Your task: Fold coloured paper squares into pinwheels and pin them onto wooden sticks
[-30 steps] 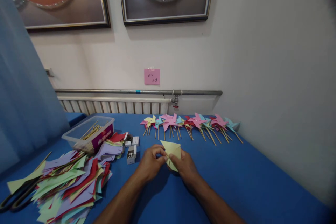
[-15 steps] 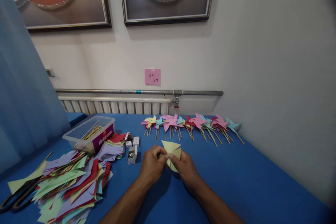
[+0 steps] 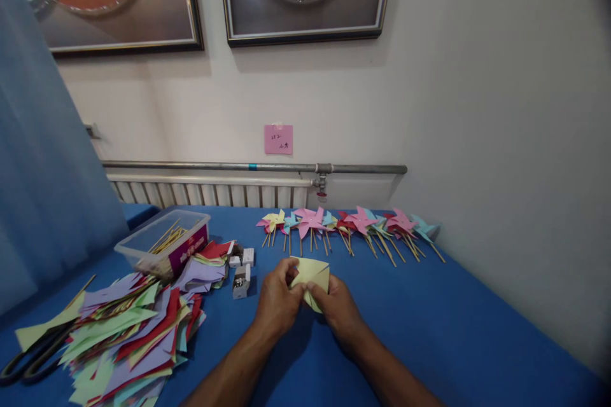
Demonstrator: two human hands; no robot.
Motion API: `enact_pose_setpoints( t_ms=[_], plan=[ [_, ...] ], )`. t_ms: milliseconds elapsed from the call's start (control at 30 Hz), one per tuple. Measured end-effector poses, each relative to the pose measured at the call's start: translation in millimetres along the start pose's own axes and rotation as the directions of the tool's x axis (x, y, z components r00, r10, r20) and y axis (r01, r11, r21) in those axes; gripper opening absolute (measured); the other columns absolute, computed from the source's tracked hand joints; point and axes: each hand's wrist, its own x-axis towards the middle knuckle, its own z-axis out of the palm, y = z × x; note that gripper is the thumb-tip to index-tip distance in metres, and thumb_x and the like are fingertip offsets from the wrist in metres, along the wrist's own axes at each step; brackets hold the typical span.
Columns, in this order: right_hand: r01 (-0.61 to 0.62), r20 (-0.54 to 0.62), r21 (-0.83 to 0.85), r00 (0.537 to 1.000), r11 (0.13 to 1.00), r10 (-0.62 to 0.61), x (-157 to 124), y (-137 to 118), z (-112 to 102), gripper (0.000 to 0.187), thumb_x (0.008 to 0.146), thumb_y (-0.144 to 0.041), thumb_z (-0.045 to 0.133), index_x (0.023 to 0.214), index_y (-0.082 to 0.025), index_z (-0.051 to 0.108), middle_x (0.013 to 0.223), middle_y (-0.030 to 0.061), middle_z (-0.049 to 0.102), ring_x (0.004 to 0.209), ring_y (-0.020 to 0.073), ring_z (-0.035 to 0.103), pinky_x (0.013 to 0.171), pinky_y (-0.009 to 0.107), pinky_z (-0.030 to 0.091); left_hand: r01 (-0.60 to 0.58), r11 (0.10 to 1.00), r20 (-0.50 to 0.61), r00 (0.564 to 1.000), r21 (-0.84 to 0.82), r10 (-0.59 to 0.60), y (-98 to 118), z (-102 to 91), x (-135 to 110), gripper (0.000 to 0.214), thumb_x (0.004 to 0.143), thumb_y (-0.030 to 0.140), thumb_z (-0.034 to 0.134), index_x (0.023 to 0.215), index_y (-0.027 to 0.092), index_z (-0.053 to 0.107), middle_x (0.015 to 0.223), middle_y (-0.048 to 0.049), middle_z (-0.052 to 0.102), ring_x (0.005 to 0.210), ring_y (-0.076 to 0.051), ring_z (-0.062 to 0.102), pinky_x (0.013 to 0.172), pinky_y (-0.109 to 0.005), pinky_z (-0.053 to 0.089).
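A pale yellow paper square [image 3: 312,272], with slits cut in from its corners, is held up between my two hands above the blue table. My left hand [image 3: 277,297] grips its left side, thumb on the near face and fingers curled behind. On the lower right, my right hand [image 3: 338,306] pinches the paper with its thumb near the middle. The fingers behind the sheet are partly hidden. Beyond my hands lies a row of finished paper pinwheels [image 3: 311,221] on thin sticks, in pink, yellow, blue and red.
To the left, a heap of coloured paper pieces [image 3: 128,337] lies beside black-handled scissors [image 3: 41,356]. Behind it stands a clear plastic box [image 3: 162,238] with thin sticks. Small white boxes [image 3: 241,282] of metal pins sit near my left hand. A radiator [image 3: 214,193] lines the wall.
My left fingers have shifted on the yellow paper, and its upper left part now looks spread flatter. My right hand stays almost in place.
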Motion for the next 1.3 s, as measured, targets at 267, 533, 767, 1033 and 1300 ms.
enact_pose_setpoints(
  t_ms=[267, 533, 767, 1033, 1300],
  plan=[
    [0.037, -0.015, -0.045, 0.999, 0.998, -0.038, 0, 1, 1, 0.034, 0.075, -0.039, 0.068, 0.098, -0.014, 0.070, 0.072, 0.0033, 0.072, 0.064, 0.0192, 0.063, 0.059, 0.029, 0.049, 0.201, 0.961, 0.107, 0.977, -0.191, -0.183, -16, 0.3, 11, 0.025, 0.065, 0.021, 0.079, 0.083, 0.014, 0.064, 0.069, -0.0011, 0.066, 0.057, -0.015, 0.062, 0.055, -0.025, 0.048],
    [0.023, 0.009, -0.039, 1.000, 0.999, -0.022, -3, 5, 2, 0.038, 0.078, -0.038, 0.067, 0.106, -0.014, 0.069, 0.080, 0.0052, 0.076, 0.065, 0.0201, 0.065, 0.060, 0.030, 0.050, 0.285, 0.926, 0.079, 0.959, -0.247, -0.274, -20, 3.0, 13, 0.014, 0.061, 0.019, 0.074, 0.064, 0.015, 0.062, 0.054, 0.0009, 0.062, 0.046, -0.011, 0.054, 0.048, -0.022, 0.041],
    [0.085, -0.060, 0.007, 0.995, 0.996, -0.085, 3, 7, -2, 0.036, 0.075, -0.045, 0.075, 0.099, -0.018, 0.069, 0.083, 0.0046, 0.075, 0.073, 0.0223, 0.067, 0.061, 0.029, 0.051, 0.331, 0.934, 0.067, 0.944, -0.138, -0.324, -3, -2.7, 10, 0.016, 0.063, 0.011, 0.066, 0.054, 0.017, 0.055, 0.046, 0.0048, 0.051, 0.041, -0.006, 0.038, 0.044, -0.020, 0.025],
    [0.117, -0.056, 0.144, 0.992, 0.983, -0.110, 5, 10, -8, 0.041, 0.084, -0.059, 0.069, 0.098, -0.021, 0.071, 0.081, 0.0025, 0.073, 0.066, 0.0163, 0.061, 0.061, 0.026, 0.048, 0.427, 0.893, 0.081, 0.904, -0.138, -0.420, -4, -1.9, 9, 0.015, 0.065, 0.012, 0.066, 0.056, 0.017, 0.056, 0.042, 0.0019, 0.052, 0.039, -0.008, 0.038, 0.043, -0.022, 0.023],
    [0.086, 0.024, 0.062, 0.996, 0.994, -0.087, 1, 5, -8, 0.046, 0.081, -0.060, 0.072, 0.102, -0.019, 0.074, 0.100, 0.0078, 0.076, 0.081, 0.0216, 0.068, 0.071, 0.031, 0.053, 0.428, 0.888, 0.109, 0.903, -0.166, -0.415, -5, -4.7, 11, 0.017, 0.066, 0.011, 0.067, 0.055, 0.016, 0.054, 0.042, 0.0026, 0.050, 0.037, -0.007, 0.036, 0.042, -0.021, 0.022]
  ],
)
